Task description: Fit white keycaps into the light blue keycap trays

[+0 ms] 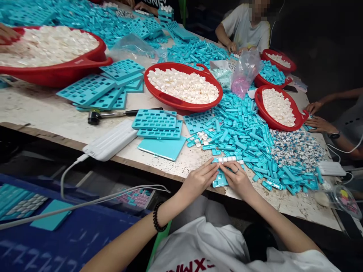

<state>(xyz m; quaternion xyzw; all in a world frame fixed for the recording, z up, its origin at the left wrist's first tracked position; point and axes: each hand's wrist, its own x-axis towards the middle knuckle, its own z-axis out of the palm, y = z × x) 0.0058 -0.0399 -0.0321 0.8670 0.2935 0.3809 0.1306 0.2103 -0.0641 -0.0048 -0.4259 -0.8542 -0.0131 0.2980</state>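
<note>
My left hand (200,178) and my right hand (236,179) meet at the table's near edge. Both hold a turquoise plastic keycap frame (219,179), and a row of white keycaps (227,159) sits along its top. The fingers of both hands press on the frame and partly hide it. Around my right hand lies a heap of loose turquoise plastic pieces (241,139), some touching my fingers. A few white keycaps (200,136) lie on that heap to the left. A turquoise frame stack (157,124) lies left of my left hand.
Red oval tubs of white keycaps (181,87) stand across the stained table (56,105). A rubber mallet (113,115) and a white power bank (110,140) lie left. Co-workers' hands (317,117) work at the right and far side. A blue surface (56,241) sits below left.
</note>
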